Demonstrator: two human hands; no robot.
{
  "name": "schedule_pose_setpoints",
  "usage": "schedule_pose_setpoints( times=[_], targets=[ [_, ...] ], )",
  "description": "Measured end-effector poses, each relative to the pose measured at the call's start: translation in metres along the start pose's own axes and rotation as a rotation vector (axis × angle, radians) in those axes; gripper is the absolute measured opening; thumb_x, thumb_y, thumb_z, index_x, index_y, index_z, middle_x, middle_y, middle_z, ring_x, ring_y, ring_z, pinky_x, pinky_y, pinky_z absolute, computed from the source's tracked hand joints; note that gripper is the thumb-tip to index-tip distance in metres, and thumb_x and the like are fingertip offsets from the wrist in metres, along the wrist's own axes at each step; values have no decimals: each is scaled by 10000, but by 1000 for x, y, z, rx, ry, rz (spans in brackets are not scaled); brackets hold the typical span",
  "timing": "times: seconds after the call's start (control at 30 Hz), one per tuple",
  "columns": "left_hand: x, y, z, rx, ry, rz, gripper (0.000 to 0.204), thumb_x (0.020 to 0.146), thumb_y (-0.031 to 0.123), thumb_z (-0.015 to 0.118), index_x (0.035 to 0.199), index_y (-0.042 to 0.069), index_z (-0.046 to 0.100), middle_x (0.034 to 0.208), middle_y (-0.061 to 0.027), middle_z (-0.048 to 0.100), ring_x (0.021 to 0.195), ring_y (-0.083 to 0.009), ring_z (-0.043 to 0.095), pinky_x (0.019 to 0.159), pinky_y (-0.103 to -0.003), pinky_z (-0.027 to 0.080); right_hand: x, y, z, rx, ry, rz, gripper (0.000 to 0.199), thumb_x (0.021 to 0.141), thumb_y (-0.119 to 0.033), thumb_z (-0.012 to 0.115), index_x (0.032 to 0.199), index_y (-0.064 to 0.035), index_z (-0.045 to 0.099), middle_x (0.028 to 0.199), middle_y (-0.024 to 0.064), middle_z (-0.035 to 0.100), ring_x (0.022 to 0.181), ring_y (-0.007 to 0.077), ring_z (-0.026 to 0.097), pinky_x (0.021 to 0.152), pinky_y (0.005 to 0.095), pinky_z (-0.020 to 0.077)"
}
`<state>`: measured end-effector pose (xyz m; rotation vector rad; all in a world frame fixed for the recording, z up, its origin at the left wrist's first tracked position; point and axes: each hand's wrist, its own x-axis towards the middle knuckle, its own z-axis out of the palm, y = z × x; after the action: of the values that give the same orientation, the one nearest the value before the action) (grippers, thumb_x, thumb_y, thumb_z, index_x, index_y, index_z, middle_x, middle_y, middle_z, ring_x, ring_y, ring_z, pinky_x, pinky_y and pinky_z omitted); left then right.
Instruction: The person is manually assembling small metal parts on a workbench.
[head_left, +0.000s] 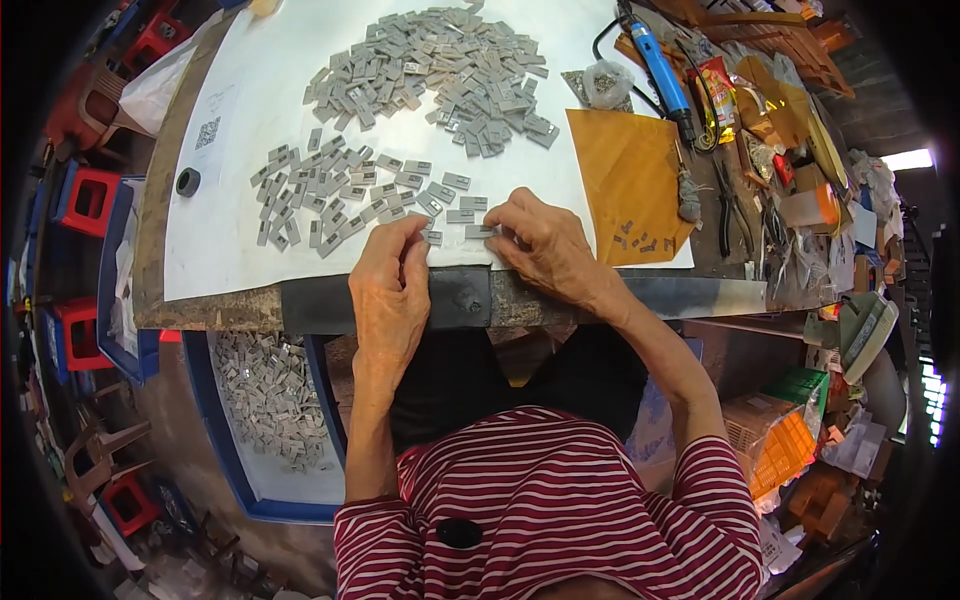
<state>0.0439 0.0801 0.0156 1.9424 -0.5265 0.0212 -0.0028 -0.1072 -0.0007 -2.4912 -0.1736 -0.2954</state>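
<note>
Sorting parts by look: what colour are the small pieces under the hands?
Grey, seen in the head view: small pieces on the white sheet.

Both hands' fingertips (425, 232) cover the small grey pieces (478, 231) beneath them.

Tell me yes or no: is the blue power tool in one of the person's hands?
No, the blue power tool lies at the table's far right, apart from both hands.

Red-and-white striped short-sleeved shirt (560, 500) (horizontal stripes), dark trousers (470, 380), bare forearms
</note>
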Motion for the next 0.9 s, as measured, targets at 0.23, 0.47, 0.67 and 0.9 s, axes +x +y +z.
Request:
schedule_pose_setpoints(
  times=[0.23, 0.47, 0.67, 0.9],
  targets=[
    [-2, -5, -1, -9, 9, 27, 181, 808, -37, 526, 979, -16, 580, 859, -140, 589, 708, -234, 585, 634, -299, 459, 4, 2, 6, 68, -53, -6, 193, 725, -89, 650, 892, -54, 559, 820, 101, 512, 682, 290, 572, 588, 385, 454],
    [0, -3, 1, -3, 6, 56, 179, 804, -46, 528, 974, -17, 580, 854, -142, 585, 712, -235, 583, 638, -297, 458, 0, 4, 2, 138, -37, -12, 180, 732, -66, 630, 887, -30, 547, 833, 115, 522, 680, 303, 571, 594, 384, 457],
    [-1, -4, 0, 4, -2, 61, 179, 807, -48, 525, 975, -19, 579, 854, -141, 584, 714, -234, 582, 638, -296, 458, 2, 3, 4, 106, -24, -32, 146, 738, -61, 618, 857, -34, 537, 795, 112, 534, 671, 305, 572, 582, 381, 459],
    [-2, -5, 1, 3, -11, 37, 186, 825, -13, 543, 1002, -7, 600, 858, -68, 598, 746, -111, 542, 667, -219, 433, 5, -1, 10, 101, 18, -77, 138, 744, -34, 633, 843, -21, 538, 760, 114, 528, 619, 290, 553, 539, 352, 433]
  ],
)
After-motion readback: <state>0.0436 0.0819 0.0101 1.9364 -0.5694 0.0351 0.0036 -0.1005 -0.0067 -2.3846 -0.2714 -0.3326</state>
